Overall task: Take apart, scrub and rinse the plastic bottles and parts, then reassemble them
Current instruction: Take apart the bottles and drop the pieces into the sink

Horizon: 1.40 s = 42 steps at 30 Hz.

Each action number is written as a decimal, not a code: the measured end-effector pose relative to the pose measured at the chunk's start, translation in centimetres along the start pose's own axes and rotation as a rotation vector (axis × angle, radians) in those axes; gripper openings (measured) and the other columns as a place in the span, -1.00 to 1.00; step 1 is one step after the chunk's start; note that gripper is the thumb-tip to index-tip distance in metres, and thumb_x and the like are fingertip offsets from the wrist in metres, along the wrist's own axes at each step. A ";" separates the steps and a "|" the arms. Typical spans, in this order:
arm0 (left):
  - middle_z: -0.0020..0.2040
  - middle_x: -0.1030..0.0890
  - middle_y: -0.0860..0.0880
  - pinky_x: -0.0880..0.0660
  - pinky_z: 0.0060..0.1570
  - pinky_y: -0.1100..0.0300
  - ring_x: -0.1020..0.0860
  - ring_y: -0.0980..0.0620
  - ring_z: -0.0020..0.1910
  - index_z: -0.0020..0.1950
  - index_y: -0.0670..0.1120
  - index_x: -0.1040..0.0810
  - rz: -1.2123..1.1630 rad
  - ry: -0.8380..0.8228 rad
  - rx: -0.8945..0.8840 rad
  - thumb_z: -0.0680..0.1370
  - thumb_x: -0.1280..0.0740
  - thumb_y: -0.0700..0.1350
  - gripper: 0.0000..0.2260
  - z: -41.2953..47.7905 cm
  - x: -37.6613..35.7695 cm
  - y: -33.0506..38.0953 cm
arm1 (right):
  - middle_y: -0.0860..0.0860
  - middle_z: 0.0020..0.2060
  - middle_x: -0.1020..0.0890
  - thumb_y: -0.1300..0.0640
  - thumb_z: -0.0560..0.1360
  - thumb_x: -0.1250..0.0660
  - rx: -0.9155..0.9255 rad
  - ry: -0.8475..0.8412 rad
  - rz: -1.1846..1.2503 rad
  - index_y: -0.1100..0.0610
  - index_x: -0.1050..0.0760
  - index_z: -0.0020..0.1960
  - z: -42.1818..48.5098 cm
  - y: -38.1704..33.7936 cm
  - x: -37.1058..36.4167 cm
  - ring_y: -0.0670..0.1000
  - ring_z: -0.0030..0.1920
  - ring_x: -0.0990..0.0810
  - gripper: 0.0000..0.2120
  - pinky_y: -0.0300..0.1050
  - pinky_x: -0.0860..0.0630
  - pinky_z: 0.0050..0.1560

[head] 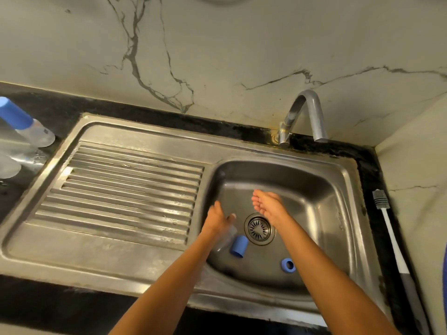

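A clear plastic bottle body (226, 240) lies on its side on the floor of the steel sink basin (321, 213), partly under my left wrist. A blue cap (239, 246) lies beside it, and a blue ring part (287, 264) sits near the front of the basin. My left hand (217, 218) hovers over the bottle with fingers straight, holding nothing. My right hand (267, 203) is palm up above the drain (259, 228), fingers loosely extended and empty. An assembled clear bottle with a blue cap (26, 124) lies on the counter at far left.
The tap (304, 114) stands at the back of the sink with no water visible. A ribbed drainboard (125, 192) lies left of the basin. A long bottle brush (391, 233) rests on the black counter to the right. More clear plastic pieces (9, 165) sit at far left.
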<state>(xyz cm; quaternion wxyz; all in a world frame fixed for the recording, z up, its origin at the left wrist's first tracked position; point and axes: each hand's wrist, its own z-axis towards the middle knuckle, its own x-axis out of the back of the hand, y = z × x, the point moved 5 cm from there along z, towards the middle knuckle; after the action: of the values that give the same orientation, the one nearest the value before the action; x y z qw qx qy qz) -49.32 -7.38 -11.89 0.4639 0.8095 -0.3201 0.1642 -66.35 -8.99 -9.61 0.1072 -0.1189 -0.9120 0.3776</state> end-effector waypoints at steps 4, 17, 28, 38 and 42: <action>0.29 -0.48 -0.26 -0.40 0.19 0.08 -0.52 -0.19 0.21 0.40 -0.27 -0.32 -0.077 0.085 -0.160 0.54 -0.38 -0.07 -0.48 -0.7 5.6 2.1 | 0.04 -0.28 -0.55 0.16 0.57 -0.31 0.197 -0.061 -0.109 0.12 -0.48 -0.21 -3.0 -5.2 -5.1 -0.08 -0.30 -0.48 -0.83 -0.27 -0.44 -0.27; 0.26 -0.52 -0.21 -0.51 0.06 0.08 -0.56 -0.12 0.14 0.38 -0.20 -0.35 -0.198 0.404 -0.054 0.53 -0.38 -0.08 -0.52 -3.3 28.7 -9.3 | 0.07 -0.17 -0.60 0.11 0.55 -0.33 0.384 -0.354 -0.410 0.10 -0.49 -0.17 -11.3 -10.0 -27.3 -0.04 -0.17 -0.55 -0.87 -0.15 -0.53 -0.05; 0.25 -0.42 -0.30 -0.46 0.20 -0.11 -0.47 -0.28 0.21 0.30 -0.32 -0.28 -0.340 0.726 0.208 0.47 -0.46 -0.08 -0.43 -4.7 42.5 -23.0 | 0.06 -0.25 -0.56 0.22 0.57 -0.29 0.331 -0.565 -0.570 0.31 -0.51 0.09 -15.6 -6.4 -42.3 -0.08 -0.29 -0.49 -0.82 -0.27 -0.47 -0.25; 0.40 -0.33 -0.23 -0.31 0.37 -0.16 -0.32 -0.22 0.39 0.50 -0.19 -0.15 -0.436 0.773 0.196 0.39 -0.53 -0.11 -0.19 -1.7 48.0 -26.6 | 0.06 -0.18 -0.60 0.18 0.55 -0.32 0.313 -0.562 -0.644 0.28 -0.52 0.10 -13.9 -4.0 -46.8 -0.08 -0.25 -0.52 -0.80 -0.29 -0.50 -0.29; 0.34 -0.42 -0.17 -0.37 0.33 -0.06 -0.41 -0.15 0.31 0.44 -0.16 -0.25 -0.468 0.795 0.124 0.41 -0.51 -0.16 -0.32 -0.8 48.7 -26.7 | 0.08 -0.14 -0.61 0.18 0.55 -0.32 0.308 -0.575 -0.669 0.29 -0.51 0.12 -13.0 -3.0 -47.0 -0.04 -0.19 -0.55 -0.79 -0.20 -0.53 -0.16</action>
<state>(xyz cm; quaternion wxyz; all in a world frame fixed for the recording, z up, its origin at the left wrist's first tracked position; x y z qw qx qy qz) 4.71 -14.82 -1.31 0.5260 0.7604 0.0840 0.3715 -18.51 -16.48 -3.44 -0.0178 0.3084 -0.8264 0.4709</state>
